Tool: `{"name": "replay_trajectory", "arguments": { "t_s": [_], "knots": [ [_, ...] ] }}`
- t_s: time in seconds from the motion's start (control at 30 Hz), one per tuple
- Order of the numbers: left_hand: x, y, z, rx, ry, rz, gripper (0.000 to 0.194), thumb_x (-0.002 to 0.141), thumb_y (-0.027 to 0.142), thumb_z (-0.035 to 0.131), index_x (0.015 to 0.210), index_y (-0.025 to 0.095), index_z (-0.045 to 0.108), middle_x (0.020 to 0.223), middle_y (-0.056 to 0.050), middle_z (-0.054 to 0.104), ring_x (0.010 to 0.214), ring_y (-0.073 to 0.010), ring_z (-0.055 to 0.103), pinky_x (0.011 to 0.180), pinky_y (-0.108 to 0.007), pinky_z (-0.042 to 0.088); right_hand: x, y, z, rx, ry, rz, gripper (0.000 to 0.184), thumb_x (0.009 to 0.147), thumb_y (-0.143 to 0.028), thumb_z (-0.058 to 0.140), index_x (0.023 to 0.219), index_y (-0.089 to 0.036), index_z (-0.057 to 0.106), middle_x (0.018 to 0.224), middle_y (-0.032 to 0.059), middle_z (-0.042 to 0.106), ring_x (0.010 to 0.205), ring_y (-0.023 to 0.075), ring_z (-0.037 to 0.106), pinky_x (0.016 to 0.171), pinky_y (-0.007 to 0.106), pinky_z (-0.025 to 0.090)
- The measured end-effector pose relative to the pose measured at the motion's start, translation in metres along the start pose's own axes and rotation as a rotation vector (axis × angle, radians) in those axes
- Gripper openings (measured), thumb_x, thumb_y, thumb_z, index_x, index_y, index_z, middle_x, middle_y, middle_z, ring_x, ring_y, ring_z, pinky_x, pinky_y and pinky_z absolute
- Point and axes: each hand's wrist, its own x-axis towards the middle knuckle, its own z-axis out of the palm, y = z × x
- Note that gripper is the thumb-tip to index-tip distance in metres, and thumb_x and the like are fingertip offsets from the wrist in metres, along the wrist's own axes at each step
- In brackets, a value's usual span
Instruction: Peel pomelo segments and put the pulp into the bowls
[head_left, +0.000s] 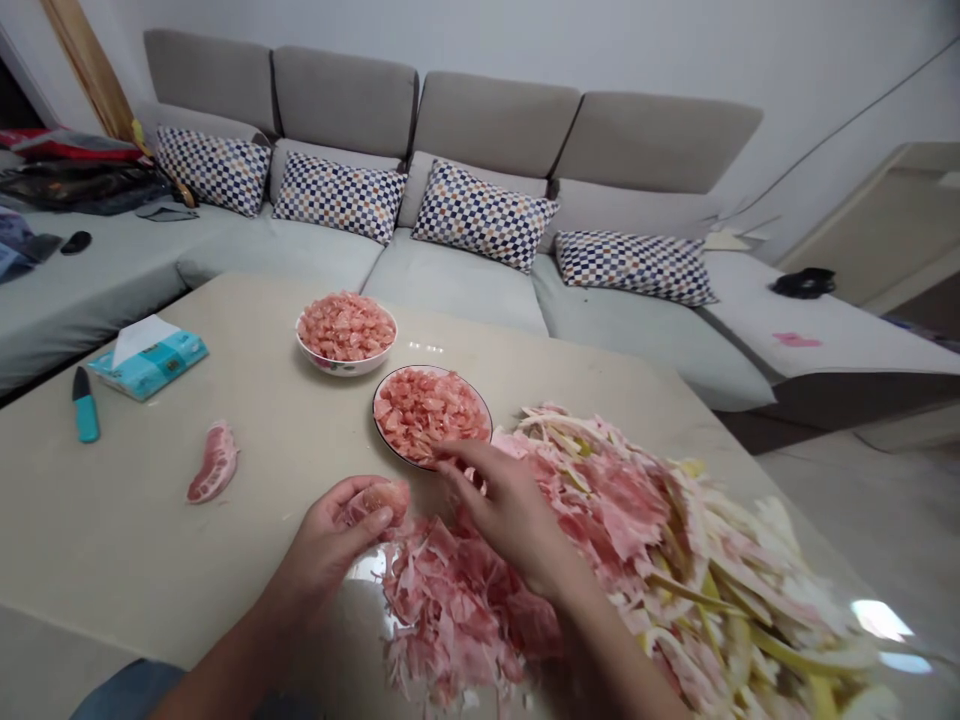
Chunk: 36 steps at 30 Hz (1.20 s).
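At the far left of the counter (142, 590), a paring knife with a teal handle (86, 418) lies beside a tissue pack (148, 365), and a peeled pomelo segment (214, 462) rests bare nearby. The left hand (322, 555) is cupped, its fingers curled around a pink pomelo piece (386, 500) held just above a pile of torn membrane (457, 610). Farther on stand a bowl (346, 366) heaped with pulp and a dark-rimmed plate (390, 450) of pulp. The right hand (502, 510) is loosely spread, with its fingers (457, 458) at the plate's near edge, and no pinch shows. A great heap of pomelo peel (697, 560) crowds the plate from the right. A careless sweep of that hand could tip the plate, or push membrane scraps and peel into the clean pulp.
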Motion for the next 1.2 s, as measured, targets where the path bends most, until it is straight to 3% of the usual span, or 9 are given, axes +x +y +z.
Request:
{"name": "replay_trajectory", "arguments": {
  "t_s": [0.07,0.17,0.33,0.53,0.73,1.2],
  "knots": [
    [0.0,0.005,-0.004,0.044,0.069,0.049,0.034,0.074,0.033,0.075,0.103,0.018,0.066,0.097,-0.006,0.071,0.087,-0.017,0.064,0.079,-0.027,0.049,-0.002,-0.009,0.0,0.061,-0.113,0.022,0.015,0.089,-0.019,0.058,0.098,-0.021,0.07,0.093,0.0048,0.073,0.085,0.0192,0.066,0.077,0.031,0.05],
    [0.001,0.011,-0.009,0.137,0.119,0.12,0.034,0.075,0.035,0.074,0.103,0.018,0.065,0.098,-0.006,0.072,0.087,-0.0174,0.064,0.078,-0.027,0.049,-0.005,-0.017,0.004,0.137,-0.159,0.064,0.013,0.087,-0.02,0.063,0.098,-0.021,0.071,0.092,0.0042,0.073,0.081,0.0172,0.066,0.074,0.03,0.05],
    [0.001,0.007,-0.009,0.252,-0.015,0.136,0.029,0.074,0.032,0.075,0.098,0.019,0.067,0.094,-0.005,0.074,0.088,-0.0198,0.066,0.078,-0.028,0.05,-0.01,-0.026,0.013,0.267,-0.202,0.087,0.033,0.079,-0.035,0.074,0.109,-0.023,0.068,0.096,0.0034,0.071,0.076,0.0152,0.064,0.067,0.026,0.049],
    [0.001,0.003,-0.009,0.276,-0.058,0.139,0.029,0.073,0.032,0.075,0.097,0.018,0.066,0.088,-0.004,0.073,0.086,-0.0194,0.065,0.075,-0.026,0.05,-0.013,-0.033,0.015,0.27,-0.18,0.112,0.026,0.078,-0.034,0.076,0.1,-0.022,0.07,0.086,0.0016,0.072,0.074,0.0159,0.064,0.065,0.025,0.048],
    [-0.002,0.007,-0.01,0.23,-0.12,0.128,0.027,0.075,0.032,0.074,0.096,0.017,0.067,0.089,-0.004,0.073,0.082,-0.0177,0.065,0.073,-0.026,0.05,-0.012,-0.032,0.014,0.279,-0.168,0.027,0.017,0.082,-0.021,0.071,0.1,-0.021,0.072,0.088,0.0025,0.073,0.08,0.0163,0.066,0.072,0.027,0.05],
    [-0.003,0.012,-0.008,0.186,-0.119,0.112,0.027,0.072,0.032,0.076,0.093,0.017,0.068,0.082,-0.003,0.073,0.073,-0.016,0.066,0.067,-0.024,0.05,-0.012,-0.037,0.009,0.258,-0.22,-0.02,0.013,0.092,-0.024,0.059,0.099,-0.02,0.069,0.089,0.0034,0.071,0.081,0.0163,0.064,0.074,0.027,0.047]
  ]
}}
